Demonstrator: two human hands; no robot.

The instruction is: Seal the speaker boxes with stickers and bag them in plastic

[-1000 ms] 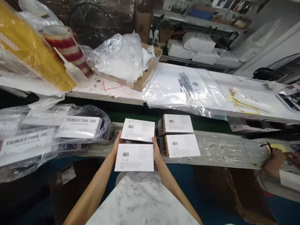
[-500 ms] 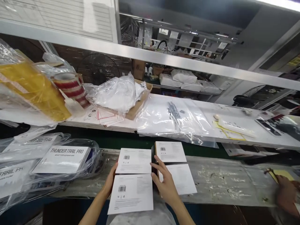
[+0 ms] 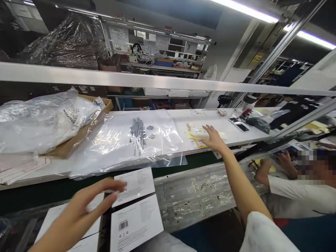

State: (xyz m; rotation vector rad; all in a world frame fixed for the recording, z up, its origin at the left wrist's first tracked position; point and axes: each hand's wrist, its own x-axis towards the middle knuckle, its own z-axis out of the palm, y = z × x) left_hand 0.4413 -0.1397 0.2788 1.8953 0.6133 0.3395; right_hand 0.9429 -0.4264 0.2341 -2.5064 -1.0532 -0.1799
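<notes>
Flat white boxes stand in two columns at the bench's front: an upper right box (image 3: 136, 185), a lower right box (image 3: 136, 224) with a barcode, and others at left, partly behind my arm. My left hand (image 3: 84, 206) hovers at the upper right box, thumb and fingers apart; whether the fingertips touch it I cannot tell. My right hand (image 3: 214, 138) reaches over the raised shelf with fingers spread, beside a white item with black lettering (image 3: 198, 132). Beneath that lies a yellow-edged sheet (image 3: 201, 143). Contact there is unclear.
A clear printed plastic bag (image 3: 141, 140) lies flat on the white shelf. Left of it, more plastic bags (image 3: 44, 122) fill a cardboard box (image 3: 78, 140). A phone (image 3: 238, 124) rests farther right. A metal rail (image 3: 157, 82) crosses above. Another person (image 3: 301, 196) works at right.
The view has swung right. My right hand has left the boxes and stretched out to the shelf. My left hand has shifted from the left column's edge to over the right column.
</notes>
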